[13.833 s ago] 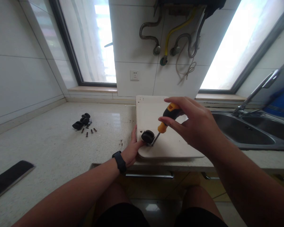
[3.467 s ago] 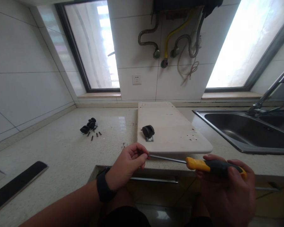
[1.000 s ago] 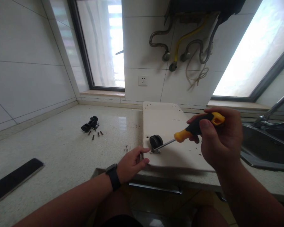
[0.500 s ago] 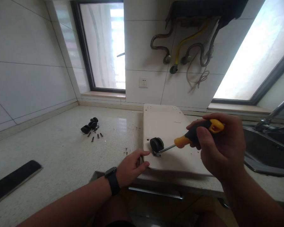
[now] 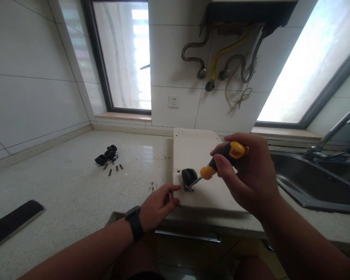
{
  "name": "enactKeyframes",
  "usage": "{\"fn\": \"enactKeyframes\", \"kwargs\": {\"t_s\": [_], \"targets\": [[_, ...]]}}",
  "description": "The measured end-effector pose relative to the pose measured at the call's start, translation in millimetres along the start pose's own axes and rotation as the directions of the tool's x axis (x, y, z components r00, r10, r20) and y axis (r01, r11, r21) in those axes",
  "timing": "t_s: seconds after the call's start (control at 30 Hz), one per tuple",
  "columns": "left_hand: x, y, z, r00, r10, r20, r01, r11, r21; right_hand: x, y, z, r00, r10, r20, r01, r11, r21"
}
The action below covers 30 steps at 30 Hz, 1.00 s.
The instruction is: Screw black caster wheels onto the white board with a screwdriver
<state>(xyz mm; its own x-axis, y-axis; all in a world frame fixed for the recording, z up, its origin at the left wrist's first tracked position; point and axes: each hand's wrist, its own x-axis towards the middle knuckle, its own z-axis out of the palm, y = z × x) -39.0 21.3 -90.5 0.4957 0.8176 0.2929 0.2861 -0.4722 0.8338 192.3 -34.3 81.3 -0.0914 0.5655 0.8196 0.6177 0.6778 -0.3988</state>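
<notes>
My right hand (image 5: 245, 171) is wrapped around a yellow and black screwdriver (image 5: 223, 159). Its shaft slants down to the left, and the tip is at the metal mounting plate of a black caster wheel (image 5: 189, 177). That caster stands near the front left corner of a thick white board (image 5: 216, 198) lying on the counter. At this corner my left hand (image 5: 160, 204), with a black watch on the wrist, grips the board's left edge, index finger and thumb on its surface. Whatever is under the screwdriver tip is too small to make out.
Several black casters (image 5: 105, 157) lie on the speckled counter (image 5: 76, 202) with several screws (image 5: 117, 168) beside them. A few small pieces (image 5: 152, 186) lie left of the board. A long black object (image 5: 16, 221) is at far left, a steel sink (image 5: 315, 186) at right.
My right hand and the screwdriver have moved left, and the handle stands more steeply over the caster plate. The view has shifted slightly right; my left hand keeps its place on the board.
</notes>
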Motion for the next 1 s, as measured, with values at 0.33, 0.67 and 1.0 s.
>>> {"fn": "enactKeyframes", "kwargs": {"t_s": [0.33, 0.67, 1.0], "targets": [[-1.5, 0.1, 0.8, 1.000, -0.002, -0.002, 0.002, 1.000, 0.031, 30.6, -21.2, -0.7, 0.952, -0.068, 0.300, 0.108, 0.987, -0.119], [-0.6, 6.4, -1.4, 1.000, 0.016, 0.016, -0.017, 0.998, 0.063, 54.8, -19.4, -19.9, 0.868, 0.044, 0.495, 0.014, 0.994, -0.112], [-1.5, 4.0, -1.0, 1.000, 0.014, 0.018, -0.015, 0.998, 0.062, 50.6, -22.3, -22.6, 0.899, 0.008, 0.438, 0.069, 0.985, -0.159]]}}
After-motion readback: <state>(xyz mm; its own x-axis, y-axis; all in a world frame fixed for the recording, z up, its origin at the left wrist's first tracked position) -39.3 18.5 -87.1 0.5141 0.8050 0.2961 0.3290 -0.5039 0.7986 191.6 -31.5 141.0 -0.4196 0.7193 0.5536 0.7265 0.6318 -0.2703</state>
